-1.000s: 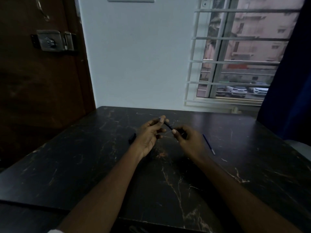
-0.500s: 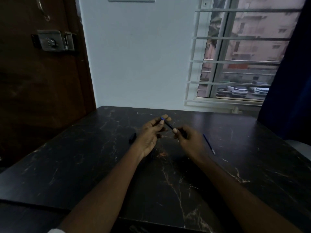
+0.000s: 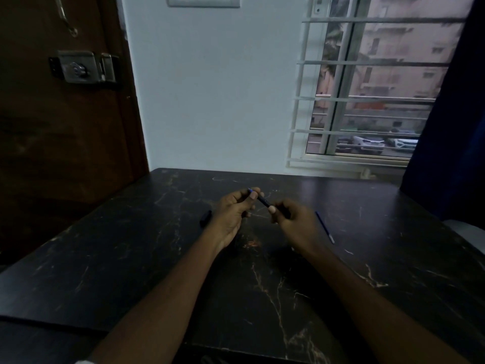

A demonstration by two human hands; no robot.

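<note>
A dark pen body (image 3: 263,200) with a blue tip is held between both hands above the black marble-patterned table (image 3: 131,258). My left hand (image 3: 233,214) pinches its far, blue-tipped end between thumb and fingers. My right hand (image 3: 294,222) grips the near end with curled fingers. A thin blue refill (image 3: 324,227) lies on the table just right of my right hand. A small black cap (image 3: 205,218) lies on the table left of my left hand.
A brown door with a metal lock (image 3: 84,66) stands at the left. A white wall is behind the table, a barred window (image 3: 367,101) at the right, and a dark blue curtain (image 3: 451,127) at the far right.
Both hands keep hold of the pen body with only slight shifts of the fingers. The refill and cap have not moved.
</note>
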